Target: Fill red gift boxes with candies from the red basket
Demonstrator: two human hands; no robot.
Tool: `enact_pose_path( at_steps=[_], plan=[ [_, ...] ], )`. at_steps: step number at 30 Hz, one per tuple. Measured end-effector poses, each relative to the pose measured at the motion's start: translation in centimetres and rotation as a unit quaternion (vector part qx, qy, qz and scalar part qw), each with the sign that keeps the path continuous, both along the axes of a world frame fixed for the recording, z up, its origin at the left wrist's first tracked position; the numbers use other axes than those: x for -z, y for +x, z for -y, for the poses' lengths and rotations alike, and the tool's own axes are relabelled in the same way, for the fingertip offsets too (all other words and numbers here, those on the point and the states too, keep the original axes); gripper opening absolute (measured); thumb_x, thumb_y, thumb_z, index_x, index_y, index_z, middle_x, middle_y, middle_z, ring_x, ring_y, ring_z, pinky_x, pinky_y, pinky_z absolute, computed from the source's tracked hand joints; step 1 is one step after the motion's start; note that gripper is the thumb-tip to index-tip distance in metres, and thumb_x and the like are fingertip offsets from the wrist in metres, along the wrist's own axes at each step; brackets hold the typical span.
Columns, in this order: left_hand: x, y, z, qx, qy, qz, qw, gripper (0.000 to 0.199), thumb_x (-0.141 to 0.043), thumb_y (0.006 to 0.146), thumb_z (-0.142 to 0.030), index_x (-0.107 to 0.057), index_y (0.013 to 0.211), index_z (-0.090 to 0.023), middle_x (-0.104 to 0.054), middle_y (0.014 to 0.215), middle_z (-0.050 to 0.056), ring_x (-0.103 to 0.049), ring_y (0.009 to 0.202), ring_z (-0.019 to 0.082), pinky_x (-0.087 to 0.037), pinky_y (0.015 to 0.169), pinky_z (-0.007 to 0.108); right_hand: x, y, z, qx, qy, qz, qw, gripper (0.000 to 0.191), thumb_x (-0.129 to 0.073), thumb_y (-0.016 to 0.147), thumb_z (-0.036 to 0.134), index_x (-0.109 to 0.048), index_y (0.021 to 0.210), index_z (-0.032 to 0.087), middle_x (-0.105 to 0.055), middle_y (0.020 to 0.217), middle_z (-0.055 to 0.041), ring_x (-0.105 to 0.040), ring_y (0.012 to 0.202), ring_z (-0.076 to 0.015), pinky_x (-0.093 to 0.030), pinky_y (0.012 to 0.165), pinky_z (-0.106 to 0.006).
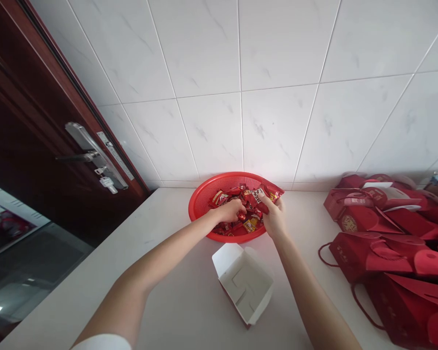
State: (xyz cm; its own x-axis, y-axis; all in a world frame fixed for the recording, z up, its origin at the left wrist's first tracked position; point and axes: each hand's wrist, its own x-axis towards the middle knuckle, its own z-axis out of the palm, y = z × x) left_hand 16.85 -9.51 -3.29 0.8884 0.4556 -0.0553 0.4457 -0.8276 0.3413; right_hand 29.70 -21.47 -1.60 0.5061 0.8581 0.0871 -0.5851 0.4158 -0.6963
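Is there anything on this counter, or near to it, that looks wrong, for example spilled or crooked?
No sweets look spilled around the red basket. The red boxes at right are crowded unevenly, and keys hang from the door lock, slightly odd if forgotten.

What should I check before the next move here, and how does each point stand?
1. Right hand has a grip: ok, its fingers hold a red packet.
2. Left hand has a grip: cannot tell, its fingers are down among the wrapped sweets.
3. Basket upright on the table: ok.
4. White-lined box open at the top: ok, its inside shows.
5. Box flap apart from the basket rim: cannot tell, they nearly meet in this view.
6. Red boxes apart from the basket: ok, they sit off to the right.
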Motion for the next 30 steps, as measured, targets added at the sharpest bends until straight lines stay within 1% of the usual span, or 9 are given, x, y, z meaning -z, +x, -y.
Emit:
enact_pose_path(
  at_steps=[4, 8, 10, 12, 15, 18, 20, 26, 30],
  plan=[
    [-0.1, 0.1, 0.0, 0.014, -0.001, 0.011, 1.0, 0.019, -0.061, 0.072, -0.003, -0.072, 0.065, -0.017, -0.066, 0.071, 0.003, -0.058, 0.073, 0.019, -0.044, 0.07, 0.027, 0.0, 0.0, -0.1, -0.001, -0.001, -0.005, 1.0, 0.025, -0.085, 0.063, 0.025, -0.073, 0.084, 0.019, -0.079, 0.081, -0.0022, -0.074, 0.07, -0.0198, -0.061, 0.068, -0.032],
    [-0.5, 0.0, 0.1, -0.002, -0.018, 0.035, 0.999, 0.014, -0.063, 0.079, -0.015, -0.074, 0.071, -0.018, -0.07, 0.074, 0.003, -0.06, 0.071, 0.018, -0.044, 0.069, 0.026, -0.1, 0.0, -0.1, -0.004, -0.007, -0.01, 1.0, 0.029, -0.086, 0.062, 0.024, -0.072, 0.088, 0.019, -0.08, 0.084, -0.0029, -0.075, 0.075, -0.0211, -0.062, 0.071, -0.033],
    [-0.8, -0.1, 0.2, -0.025, -0.027, 0.044, 0.998, 0.019, -0.061, 0.084, -0.019, -0.073, 0.07, -0.019, -0.07, 0.07, 0.002, -0.06, 0.066, 0.016, -0.042, 0.065, 0.025, -0.1, 0.1, 0.0, -0.011, -0.011, -0.012, 1.0, 0.03, -0.086, 0.062, 0.025, -0.072, 0.089, 0.019, -0.08, 0.085, -0.0035, -0.075, 0.076, -0.0219, -0.062, 0.072, -0.034],
    [-1.1, -0.2, 0.3, -0.054, -0.032, 0.052, 0.997, 0.029, -0.056, 0.088, -0.024, -0.069, 0.062, -0.019, -0.066, 0.061, 0.0, -0.057, 0.059, 0.015, -0.039, 0.062, 0.026, -0.2, 0.1, 0.0, -0.019, -0.015, -0.015, 1.0, 0.032, -0.086, 0.062, 0.025, -0.071, 0.089, 0.019, -0.08, 0.086, -0.0039, -0.075, 0.076, -0.0221, -0.062, 0.071, -0.034],
    [-1.5, -0.3, 0.4, -0.104, -0.038, 0.067, 0.992, 0.037, -0.053, 0.091, -0.03, -0.066, 0.057, -0.02, -0.066, 0.058, 0.0, -0.059, 0.058, 0.016, -0.039, 0.064, 0.026, -0.3, 0.1, 0.1, -0.02, -0.015, -0.015, 1.0, 0.033, -0.087, 0.061, 0.025, -0.071, 0.089, 0.019, -0.08, 0.084, -0.0036, -0.075, 0.074, -0.0213, -0.062, 0.069, -0.033],
    [-1.8, -0.3, 0.5, -0.143, -0.045, 0.084, 0.985, 0.035, -0.056, 0.09, -0.037, -0.071, 0.062, -0.021, -0.072, 0.066, 0.001, -0.065, 0.067, 0.018, -0.043, 0.071, 0.027, -0.3, 0.1, 0.1, -0.017, -0.01, -0.007, 1.0, 0.032, -0.087, 0.062, 0.026, -0.071, 0.089, 0.02, -0.08, 0.084, -0.0032, -0.075, 0.074, -0.0215, -0.062, 0.068, -0.033],
    [-1.9, -0.3, 0.5, -0.159, -0.053, 0.093, 0.982, 0.033, -0.058, 0.088, -0.038, -0.071, 0.063, -0.022, -0.072, 0.066, 0.001, -0.066, 0.069, 0.019, -0.044, 0.073, 0.027, -0.2, 0.1, 0.1, -0.015, -0.007, -0.002, 1.0, 0.03, -0.086, 0.063, 0.027, -0.072, 0.088, 0.02, -0.079, 0.083, -0.0026, -0.075, 0.074, -0.0217, -0.062, 0.068, -0.033],
    [-1.9, -0.6, 0.3, -0.185, -0.082, 0.132, 0.971, 0.031, -0.061, 0.084, -0.039, -0.069, 0.061, -0.021, -0.064, 0.056, 0.0, -0.059, 0.06, 0.018, -0.043, 0.066, 0.028, 0.1, 0.2, 0.0, -0.015, 0.002, 0.009, 1.0, 0.028, -0.086, 0.065, 0.027, -0.071, 0.088, 0.021, -0.08, 0.084, -0.0023, -0.075, 0.075, -0.0219, -0.062, 0.069, -0.034],
    [-2.4, -1.1, 0.0, -0.181, -0.113, 0.185, 0.959, 0.037, -0.06, 0.083, -0.051, -0.069, 0.067, -0.02, -0.065, 0.062, 0.001, -0.06, 0.065, 0.018, -0.044, 0.065, 0.027, 0.1, 0.1, -0.1, -0.015, 0.002, -0.005, 1.0, 0.031, -0.087, 0.064, 0.026, -0.072, 0.09, 0.02, -0.08, 0.086, -0.0031, -0.076, 0.076, -0.0223, -0.063, 0.07, -0.034]
  ],
)
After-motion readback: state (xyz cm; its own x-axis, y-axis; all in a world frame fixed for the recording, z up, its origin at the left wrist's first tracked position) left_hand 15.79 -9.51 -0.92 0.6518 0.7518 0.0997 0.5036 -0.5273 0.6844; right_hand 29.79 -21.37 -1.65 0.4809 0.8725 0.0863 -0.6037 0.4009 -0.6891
